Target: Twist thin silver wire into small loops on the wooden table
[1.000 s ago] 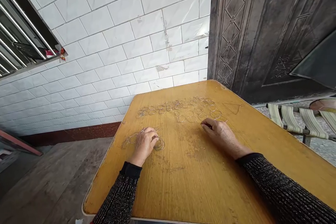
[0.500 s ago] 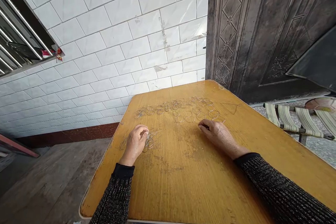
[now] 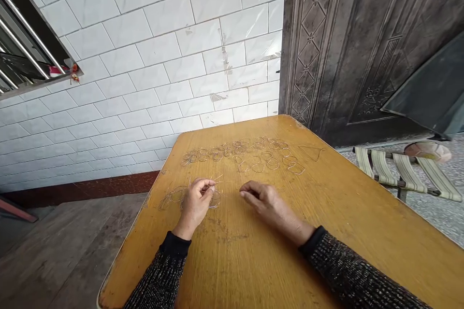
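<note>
My left hand (image 3: 195,205) is closed in a pinch on thin wire (image 3: 218,178), whose fine ends stick out past the fingertips. Below and beside that hand lies a loose tangle of wire loops (image 3: 173,196). To its right, just above the tabletop, my right hand (image 3: 267,203) has thumb and forefinger drawn together; whatever sits between them is too fine to make out. Beyond both hands, wire rings bent in figure-eights (image 3: 271,160) lie in two rough rows. A bent triangle of wire (image 3: 311,151) rests at the right end of them.
The worn wooden table (image 3: 232,270) reaches toward a white tiled wall (image 3: 174,72). A dark carved door (image 3: 348,58) stands at the back right. Beside the table's right edge is a striped strap seat (image 3: 409,174). A barred window (image 3: 29,34) is at upper left.
My right hand has moved left, away from the figure-eight rings and toward my left hand. My left hand has shifted slightly right, still pinching the wire. The view has turned a little.
</note>
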Motion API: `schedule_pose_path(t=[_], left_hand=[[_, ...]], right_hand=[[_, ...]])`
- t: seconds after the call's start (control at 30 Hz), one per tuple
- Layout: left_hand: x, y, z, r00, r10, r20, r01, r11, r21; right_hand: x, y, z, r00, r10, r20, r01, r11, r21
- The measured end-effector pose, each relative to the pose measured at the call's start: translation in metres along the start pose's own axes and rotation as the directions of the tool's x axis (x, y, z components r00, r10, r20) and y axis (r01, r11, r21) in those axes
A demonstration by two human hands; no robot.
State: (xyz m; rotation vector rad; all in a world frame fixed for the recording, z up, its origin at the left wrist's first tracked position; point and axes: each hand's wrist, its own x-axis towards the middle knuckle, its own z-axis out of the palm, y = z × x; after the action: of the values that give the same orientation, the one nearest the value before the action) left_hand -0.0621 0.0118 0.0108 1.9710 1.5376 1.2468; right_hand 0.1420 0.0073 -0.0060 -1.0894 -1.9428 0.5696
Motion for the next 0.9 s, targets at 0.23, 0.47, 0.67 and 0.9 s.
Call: schedule_pose_path(t=[0.23, 0.47, 0.67, 0.9], left_hand=[[-0.013, 0.019, 0.020, 0.994, -0.078, 0.075, 0.090, 0.980, -0.177], [-0.018, 0.026, 0.023, 0.949, -0.208, 0.235, 0.313, 0.691, -0.652], [-0.018, 0.021, 0.024, 0.928, -0.224, 0.297, 0.371, 0.614, -0.697], [-0.018, 0.027, 0.022, 0.930, -0.167, 0.329, 0.344, 0.716, -0.608]], right_hand=[[-0.008, -0.011, 0.013, 0.987, -0.148, 0.056, 0.157, 0.965, -0.211], [-0.009, -0.011, 0.008, 0.982, -0.178, 0.066, 0.189, 0.920, -0.344], [-0.011, -0.008, 0.006, 0.978, -0.183, 0.099, 0.206, 0.920, -0.334], [-0.009, -0.001, 0.000, 0.979, -0.187, 0.076, 0.199, 0.842, -0.502]])
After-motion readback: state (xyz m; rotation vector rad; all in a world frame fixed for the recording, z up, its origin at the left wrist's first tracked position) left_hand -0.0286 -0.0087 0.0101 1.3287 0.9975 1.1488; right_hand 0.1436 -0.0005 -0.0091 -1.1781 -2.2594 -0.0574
